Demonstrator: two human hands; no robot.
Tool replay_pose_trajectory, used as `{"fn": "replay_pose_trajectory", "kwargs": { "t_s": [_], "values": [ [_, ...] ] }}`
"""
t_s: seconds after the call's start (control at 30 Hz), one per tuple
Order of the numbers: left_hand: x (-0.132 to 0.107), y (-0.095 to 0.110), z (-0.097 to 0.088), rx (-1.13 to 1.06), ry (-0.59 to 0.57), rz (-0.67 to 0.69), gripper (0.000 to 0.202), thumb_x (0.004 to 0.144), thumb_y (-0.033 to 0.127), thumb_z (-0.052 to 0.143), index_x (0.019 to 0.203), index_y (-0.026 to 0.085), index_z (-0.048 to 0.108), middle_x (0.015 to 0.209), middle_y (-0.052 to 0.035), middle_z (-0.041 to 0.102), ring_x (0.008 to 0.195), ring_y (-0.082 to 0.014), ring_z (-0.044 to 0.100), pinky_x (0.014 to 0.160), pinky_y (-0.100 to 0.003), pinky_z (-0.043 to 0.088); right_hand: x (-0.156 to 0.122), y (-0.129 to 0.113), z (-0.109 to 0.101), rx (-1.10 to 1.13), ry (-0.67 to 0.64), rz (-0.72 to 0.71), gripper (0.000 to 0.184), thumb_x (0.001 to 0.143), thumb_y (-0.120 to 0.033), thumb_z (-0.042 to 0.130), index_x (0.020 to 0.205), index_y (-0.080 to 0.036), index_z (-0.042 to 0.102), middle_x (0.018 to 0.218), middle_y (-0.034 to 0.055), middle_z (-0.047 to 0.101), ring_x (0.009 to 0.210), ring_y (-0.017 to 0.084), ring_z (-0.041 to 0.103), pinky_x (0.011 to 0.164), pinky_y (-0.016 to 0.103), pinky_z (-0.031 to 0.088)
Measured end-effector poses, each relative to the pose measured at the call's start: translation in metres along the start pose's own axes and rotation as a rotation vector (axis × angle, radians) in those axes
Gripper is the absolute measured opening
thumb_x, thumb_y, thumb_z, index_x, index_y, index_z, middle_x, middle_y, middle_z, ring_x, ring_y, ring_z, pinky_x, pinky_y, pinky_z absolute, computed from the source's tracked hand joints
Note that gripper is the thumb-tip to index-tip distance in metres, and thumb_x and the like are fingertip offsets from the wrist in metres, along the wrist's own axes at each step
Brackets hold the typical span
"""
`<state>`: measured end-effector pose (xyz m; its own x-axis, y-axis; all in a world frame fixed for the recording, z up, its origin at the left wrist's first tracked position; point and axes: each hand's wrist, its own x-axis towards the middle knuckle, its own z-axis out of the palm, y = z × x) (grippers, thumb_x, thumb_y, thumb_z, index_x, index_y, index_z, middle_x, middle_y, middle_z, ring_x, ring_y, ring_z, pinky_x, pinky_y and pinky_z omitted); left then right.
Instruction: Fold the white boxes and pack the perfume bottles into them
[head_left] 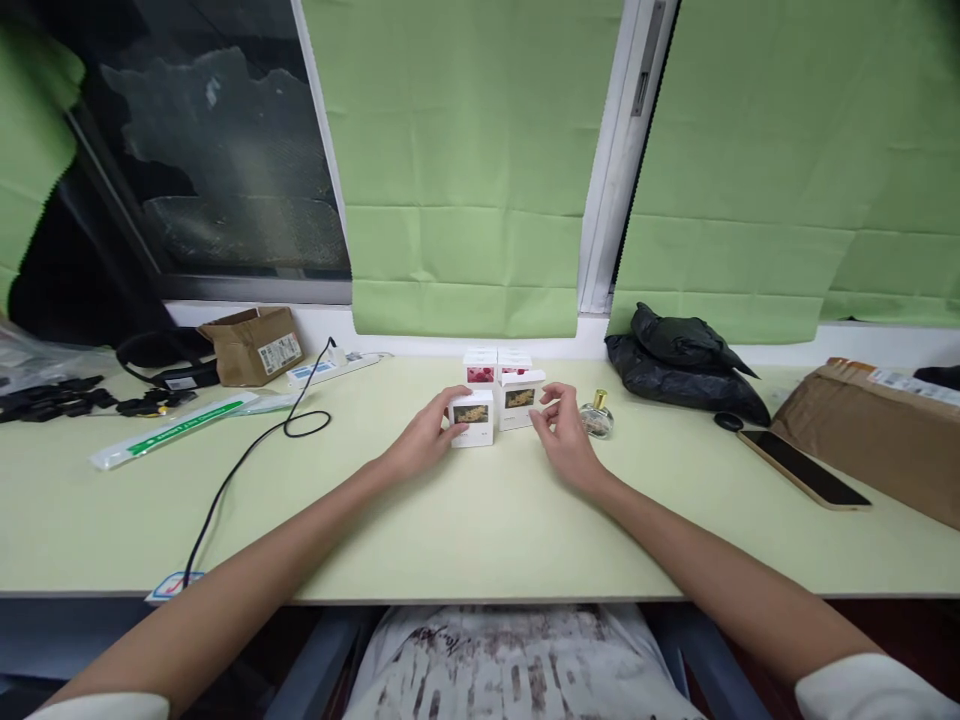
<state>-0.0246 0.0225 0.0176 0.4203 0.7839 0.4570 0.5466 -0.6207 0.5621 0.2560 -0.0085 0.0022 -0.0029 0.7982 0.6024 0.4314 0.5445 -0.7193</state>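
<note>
Several small white boxes stand grouped in the middle of the pale green table [465, 530]. My left hand [431, 435] is closed around the front left box [472, 419], which has a gold-and-black picture on its face. My right hand [562, 432] hovers with fingers curled and apart beside the second gold-labelled box [519, 399], whose top flap is raised; it holds nothing that I can see. Two boxes with pink pictures [481, 367] stand behind. A small glass perfume bottle with a gold cap [598, 415] stands just right of my right hand.
A black bag [679, 365] lies at the back right, with a phone [802, 468] and a brown parcel [877, 430] further right. At the left are a cardboard box [255, 345], a power strip [330, 368] with a black cable [247, 455], and a long packaged item [176, 430].
</note>
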Motion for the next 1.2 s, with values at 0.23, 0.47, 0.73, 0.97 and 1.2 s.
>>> {"fn": "replay_pose_trajectory", "kwargs": {
  "t_s": [0.23,0.47,0.73,0.97,1.2],
  "values": [
    [0.038,-0.028,0.003,0.211,0.061,-0.023,0.053,0.104,0.031,0.053,0.155,0.035,0.039,0.135,-0.0087,0.053,0.094,-0.0218,0.062,0.093,-0.044,0.055,0.03,0.011,-0.031,-0.185,0.247,-0.1,0.031,0.101,-0.035,0.051,0.13,-0.024,0.045,0.111,0.0065,0.054,0.081,0.021,0.053,0.082,0.04,0.048],
    [0.041,-0.024,0.007,0.299,0.335,0.034,0.06,0.095,0.037,0.072,0.146,0.028,0.041,0.147,-0.015,0.034,0.123,-0.0316,0.054,0.104,-0.053,0.052,0.057,0.025,-0.088,-0.675,0.248,-0.056,0.033,0.106,-0.048,0.043,0.118,-0.02,0.055,0.115,0.0161,0.06,0.108,0.033,0.056,0.098,0.046,0.044],
    [0.009,0.015,0.005,0.18,0.296,0.345,0.018,0.105,0.035,0.056,0.116,0.026,0.046,0.108,-0.007,0.056,0.099,-0.0226,0.059,0.084,-0.037,0.053,0.057,0.037,-0.102,-0.933,-0.325,0.257,0.035,0.095,-0.056,0.064,0.101,-0.022,0.056,0.098,0.0123,0.072,0.09,0.029,0.068,0.069,0.032,0.039],
    [0.008,0.028,0.039,0.241,0.091,0.058,0.048,0.105,0.04,0.055,0.146,0.027,0.034,0.132,-0.0107,0.057,0.079,-0.0186,0.065,0.067,-0.034,0.053,0.061,0.043,-0.108,-0.738,-0.375,0.237,0.029,0.089,-0.045,0.073,0.098,-0.025,0.054,0.091,0.0047,0.072,0.082,0.023,0.066,0.066,0.028,0.039],
    [0.042,0.034,0.045,0.341,0.193,0.073,0.075,0.102,0.046,0.062,0.159,0.024,0.019,0.141,-0.02,0.05,0.099,-0.0304,0.069,0.066,-0.039,0.058,0.06,0.049,-0.11,-0.615,-0.348,0.324,0.037,0.082,-0.044,0.08,0.099,-0.025,0.053,0.09,0.0021,0.073,0.073,0.019,0.065,0.061,0.027,0.039]
  ]
}}
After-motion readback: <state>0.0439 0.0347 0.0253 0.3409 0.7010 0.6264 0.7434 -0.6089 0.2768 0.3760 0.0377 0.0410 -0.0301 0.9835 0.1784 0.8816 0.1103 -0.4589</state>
